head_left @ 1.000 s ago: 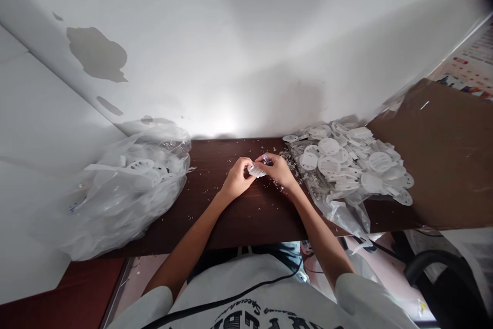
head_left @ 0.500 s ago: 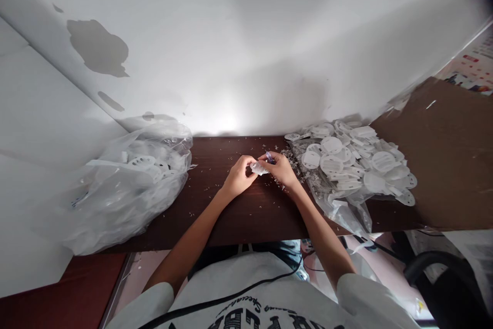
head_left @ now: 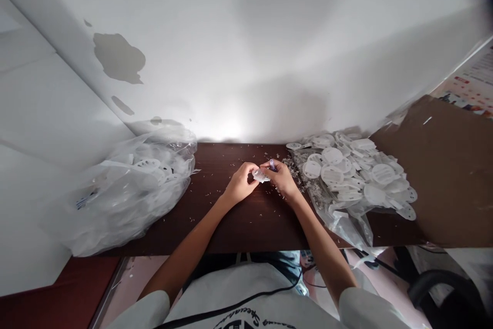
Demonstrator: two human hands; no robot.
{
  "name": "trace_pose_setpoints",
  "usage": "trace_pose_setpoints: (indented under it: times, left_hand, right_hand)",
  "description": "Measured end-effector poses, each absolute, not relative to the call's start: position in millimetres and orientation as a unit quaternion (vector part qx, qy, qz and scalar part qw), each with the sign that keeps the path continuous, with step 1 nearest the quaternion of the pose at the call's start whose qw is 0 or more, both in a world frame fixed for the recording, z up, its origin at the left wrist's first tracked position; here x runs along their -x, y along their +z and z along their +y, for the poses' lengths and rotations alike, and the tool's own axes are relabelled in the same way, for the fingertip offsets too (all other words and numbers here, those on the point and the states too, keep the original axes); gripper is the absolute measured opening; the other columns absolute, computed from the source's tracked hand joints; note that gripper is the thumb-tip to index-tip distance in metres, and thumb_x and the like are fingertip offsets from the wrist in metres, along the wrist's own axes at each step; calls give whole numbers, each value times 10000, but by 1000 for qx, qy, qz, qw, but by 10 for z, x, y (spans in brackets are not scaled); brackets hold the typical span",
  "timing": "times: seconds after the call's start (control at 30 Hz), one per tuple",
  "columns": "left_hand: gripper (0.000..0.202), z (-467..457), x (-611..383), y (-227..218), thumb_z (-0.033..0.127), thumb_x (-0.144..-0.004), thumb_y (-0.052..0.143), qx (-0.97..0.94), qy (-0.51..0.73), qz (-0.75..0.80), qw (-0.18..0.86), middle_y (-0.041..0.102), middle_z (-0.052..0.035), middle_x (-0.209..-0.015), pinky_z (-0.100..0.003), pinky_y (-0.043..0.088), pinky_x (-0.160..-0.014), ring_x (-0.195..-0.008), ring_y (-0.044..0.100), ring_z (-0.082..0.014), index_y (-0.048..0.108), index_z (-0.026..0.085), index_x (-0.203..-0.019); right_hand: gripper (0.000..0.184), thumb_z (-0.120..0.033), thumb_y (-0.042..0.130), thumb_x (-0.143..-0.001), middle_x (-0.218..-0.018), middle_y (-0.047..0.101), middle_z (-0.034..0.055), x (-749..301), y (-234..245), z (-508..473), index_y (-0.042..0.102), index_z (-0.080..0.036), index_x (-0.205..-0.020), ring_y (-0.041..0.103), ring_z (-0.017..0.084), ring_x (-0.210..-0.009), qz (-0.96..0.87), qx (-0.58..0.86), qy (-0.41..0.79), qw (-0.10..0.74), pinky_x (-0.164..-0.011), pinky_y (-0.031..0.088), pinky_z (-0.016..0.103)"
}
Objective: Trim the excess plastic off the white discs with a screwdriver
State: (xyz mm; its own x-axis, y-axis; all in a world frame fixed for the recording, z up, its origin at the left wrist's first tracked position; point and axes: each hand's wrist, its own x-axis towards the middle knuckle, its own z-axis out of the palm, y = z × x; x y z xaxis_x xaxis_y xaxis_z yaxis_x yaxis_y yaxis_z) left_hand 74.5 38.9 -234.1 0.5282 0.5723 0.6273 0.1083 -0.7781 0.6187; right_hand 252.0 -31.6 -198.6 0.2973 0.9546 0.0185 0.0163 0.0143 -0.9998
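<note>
My left hand (head_left: 241,185) and my right hand (head_left: 283,179) meet over the middle of the dark brown table (head_left: 239,221). Both pinch a small white plastic part (head_left: 261,176) held between them. A small purple-tipped tool (head_left: 272,165) sticks up from my right hand's fingers. A heap of white round plastic discs (head_left: 346,172) on clear plastic lies just right of my right hand. Small white shavings are scattered on the table around my hands.
A large clear plastic bag (head_left: 127,190) holding more white parts sits at the table's left. A brown cardboard sheet (head_left: 439,165) leans at the right. White wall rises right behind the table. A black chair (head_left: 442,293) shows at lower right.
The hands stay together on the small white part with only slight finger shifts. The view has shifted a little down and to the right.
</note>
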Motion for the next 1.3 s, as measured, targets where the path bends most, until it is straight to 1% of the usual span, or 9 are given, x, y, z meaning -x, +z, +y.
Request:
trace_pose_setpoints:
  times: [0.1,0.27,0.4,0.63,0.73,0.83,1.0,1.17,1.3]
  left_hand:
    - [367,390,-736,-2331,95,-873,721,-834,438,209,260,671,-58,-1099,-349,589,-924,-1006,700,-196,574,240,-1177]
    - [337,381,-722,-2294,116,-891,718,-835,444,211,246,671,-56,-1089,-350,592,-927,-1003,695,-193,570,240,-1167]
    - [344,384,-719,-2290,112,-888,713,-834,445,220,241,677,-60,-1090,-357,599,-924,-1007,705,-198,573,237,-1176]
    - [400,409,-707,-2299,96,-884,721,-844,438,208,229,686,-69,-1126,-360,602,-939,-1035,713,-205,568,242,-1223]
    - [404,406,-697,-2285,92,-883,723,-857,425,194,214,696,-76,-1147,-355,598,-930,-1063,714,-217,576,242,-1228]
    - [407,393,-691,-2270,90,-889,720,-868,406,189,214,700,-78,-1169,-355,595,-938,-1082,715,-223,580,244,-1239]
    - [422,385,-689,-2266,87,-891,718,-867,415,184,205,701,-82,-1177,-348,598,-929,-1086,718,-223,574,245,-1255]
    - [404,391,-687,-2257,62,-901,678,-868,425,199,160,705,-80,-1164,-345,604,-916,-1066,722,-219,584,243,-1250]
    - [332,408,-683,-2250,72,-895,680,-886,410,197,95,711,-95,-1143,-395,614,-926,-1060,727,-253,634,241,-1177]
  right_hand:
    - [381,-513,849,-750,-661,611,-13,-2498,-1980,-310,759,-174,-897,443,114,-564,-415,565,431,568,-533,336,256]
    - [345,-495,840,-765,-691,632,0,-2485,-1930,-328,777,-174,-877,449,113,-576,-430,564,434,555,-541,337,259]
    - [301,-473,793,-797,-682,614,-10,-2483,-1918,-340,790,-188,-894,409,101,-528,-426,567,447,545,-500,290,264]
    - [261,-433,768,-777,-630,575,-22,-2495,-1960,-314,782,-197,-889,321,91,-487,-378,529,501,572,-460,204,269]
    - [276,-421,776,-759,-568,501,-43,-2507,-1981,-299,788,-195,-916,288,92,-469,-340,508,522,595,-451,190,269]
    - [316,-435,787,-743,-557,476,-52,-2514,-2000,-288,781,-190,-943,266,90,-464,-316,507,526,605,-446,186,271]
    - [321,-470,787,-751,-572,455,-53,-2511,-2004,-300,750,-192,-907,273,91,-488,-331,521,536,576,-455,172,265]
    - [323,-478,804,-749,-573,429,-67,-2502,-2024,-296,742,-198,-900,234,77,-480,-349,521,541,560,-449,139,255]
    - [356,-495,818,-725,-534,394,-78,-2491,-2069,-261,749,-183,-883,231,75,-462,-341,525,534,568,-440,141,259]
